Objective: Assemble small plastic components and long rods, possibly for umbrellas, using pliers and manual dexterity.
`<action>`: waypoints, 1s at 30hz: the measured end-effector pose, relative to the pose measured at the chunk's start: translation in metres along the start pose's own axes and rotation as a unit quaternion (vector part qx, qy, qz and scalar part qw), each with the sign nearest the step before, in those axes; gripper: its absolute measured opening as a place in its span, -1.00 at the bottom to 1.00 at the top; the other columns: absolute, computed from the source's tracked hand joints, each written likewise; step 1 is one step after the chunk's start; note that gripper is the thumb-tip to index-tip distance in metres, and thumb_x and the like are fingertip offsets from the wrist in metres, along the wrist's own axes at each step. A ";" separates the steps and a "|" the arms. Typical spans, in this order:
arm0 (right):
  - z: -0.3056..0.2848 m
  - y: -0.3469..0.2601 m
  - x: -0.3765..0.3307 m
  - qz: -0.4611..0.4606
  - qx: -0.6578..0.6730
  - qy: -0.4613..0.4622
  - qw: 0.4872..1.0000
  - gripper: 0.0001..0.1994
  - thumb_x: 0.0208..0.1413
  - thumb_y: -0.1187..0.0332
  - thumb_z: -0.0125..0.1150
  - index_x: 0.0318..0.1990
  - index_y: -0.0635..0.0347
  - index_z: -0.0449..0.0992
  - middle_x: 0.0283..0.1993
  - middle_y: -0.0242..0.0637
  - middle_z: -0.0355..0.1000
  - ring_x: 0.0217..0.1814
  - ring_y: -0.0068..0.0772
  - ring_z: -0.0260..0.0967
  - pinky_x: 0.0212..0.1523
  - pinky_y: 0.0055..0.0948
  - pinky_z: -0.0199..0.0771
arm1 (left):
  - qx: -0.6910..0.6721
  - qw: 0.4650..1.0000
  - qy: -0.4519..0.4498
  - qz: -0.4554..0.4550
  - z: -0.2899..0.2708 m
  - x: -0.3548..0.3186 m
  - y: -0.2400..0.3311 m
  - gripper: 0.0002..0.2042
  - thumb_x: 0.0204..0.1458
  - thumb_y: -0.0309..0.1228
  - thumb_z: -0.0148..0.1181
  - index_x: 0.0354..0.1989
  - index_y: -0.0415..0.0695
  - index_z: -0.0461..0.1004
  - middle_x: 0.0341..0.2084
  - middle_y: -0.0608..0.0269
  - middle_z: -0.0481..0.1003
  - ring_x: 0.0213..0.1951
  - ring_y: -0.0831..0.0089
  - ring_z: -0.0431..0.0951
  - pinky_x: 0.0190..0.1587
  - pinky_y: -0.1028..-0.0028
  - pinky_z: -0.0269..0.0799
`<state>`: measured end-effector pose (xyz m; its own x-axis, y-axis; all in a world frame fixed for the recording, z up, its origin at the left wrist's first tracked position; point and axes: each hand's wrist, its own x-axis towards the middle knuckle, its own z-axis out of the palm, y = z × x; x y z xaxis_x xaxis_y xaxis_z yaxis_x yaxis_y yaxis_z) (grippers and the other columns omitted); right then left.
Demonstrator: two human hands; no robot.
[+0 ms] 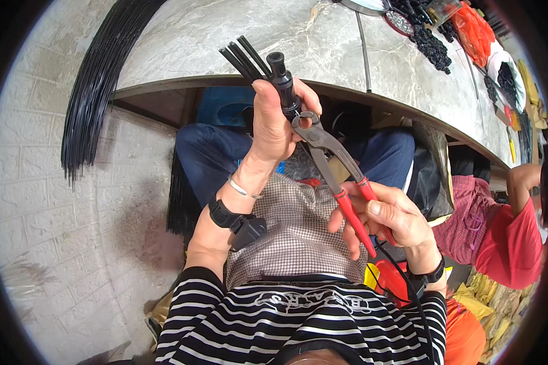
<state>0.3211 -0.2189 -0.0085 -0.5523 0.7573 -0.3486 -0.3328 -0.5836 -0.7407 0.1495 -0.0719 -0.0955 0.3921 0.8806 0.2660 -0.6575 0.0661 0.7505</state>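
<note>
Clearly, the left hand (273,135) is closed around a black cylindrical piece (281,82), its thumb on one side and its fingers wrapped round the other; several thin black rods (240,62) stick out beside the piece, past the thumb, slanting up to the left; the right hand (402,218) grasps a pair of pincers (326,145) by the red grips, its thumb bent over one of them and some fingertips showing loosely past the other; the handles stand somewhat apart, and the rounded metal head sits right at the lower end of the cylindrical piece, though whether it bites on anything I cannot tell; both hands are above the lap, just before the edge of the marbled surface (225,36), over a checked apron (286,228); a thick bundle of long black strands (103,85) hangs over the surface's left end; at its far right lie a heap of small black pieces (431,48) and an orange-red plastic bag (474,33); farther right, another person in a red top (511,252) is partly in view.
</note>
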 end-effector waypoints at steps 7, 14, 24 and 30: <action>-0.001 0.000 -0.001 0.001 0.027 0.006 1.000 -0.44 0.23 0.11 -0.06 0.17 0.46 0.12 -0.14 0.04 0.38 -0.35 -0.31 0.45 -0.43 -0.41 0.57 | 0.080 0.997 -0.002 -0.004 -0.004 0.000 0.005 -0.17 -0.12 0.46 -0.26 -0.55 -0.24 0.47 -0.75 0.39 0.38 -0.73 0.77 0.34 -0.75 0.78 0.06; -0.005 0.000 -0.003 0.000 0.021 0.009 1.000 -0.45 0.23 0.13 -0.07 0.16 0.47 0.13 -0.11 0.09 0.38 -0.25 -0.20 0.48 -0.38 -0.35 0.60 | 0.094 0.995 -0.015 0.003 -0.007 0.000 0.000 -0.17 -0.13 0.46 -0.23 -0.55 -0.24 0.47 -0.75 0.39 0.39 -0.73 0.77 0.36 -0.74 0.80 0.08; -0.009 0.001 -0.006 -0.015 -0.016 -0.007 1.000 -0.46 0.24 0.13 -0.08 0.14 0.50 0.13 -0.17 -0.01 0.36 -0.40 -0.33 0.44 -0.47 -0.46 0.54 | 0.112 0.994 -0.018 -0.004 -0.005 -0.001 0.001 -0.17 -0.14 0.46 -0.21 -0.56 -0.24 0.48 -0.75 0.39 0.40 -0.73 0.77 0.36 -0.74 0.80 0.08; -0.011 0.012 -0.008 -0.004 0.121 -0.021 0.992 -0.50 0.24 0.14 -0.07 0.09 0.47 0.17 -0.31 -0.18 0.29 -0.58 -0.57 0.23 -0.72 -0.62 0.27 | 0.146 0.989 -0.002 0.006 0.000 -0.004 0.003 -0.17 -0.19 0.47 -0.13 -0.57 -0.25 0.49 -0.71 0.34 0.43 -0.69 0.71 0.41 -0.69 0.77 0.18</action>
<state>0.3298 -0.2293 -0.0206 -0.5781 0.7523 -0.3161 -0.5086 -0.6351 -0.5814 0.1455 -0.0749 -0.0944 0.3889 0.8786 0.2772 -0.4481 -0.0825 0.8902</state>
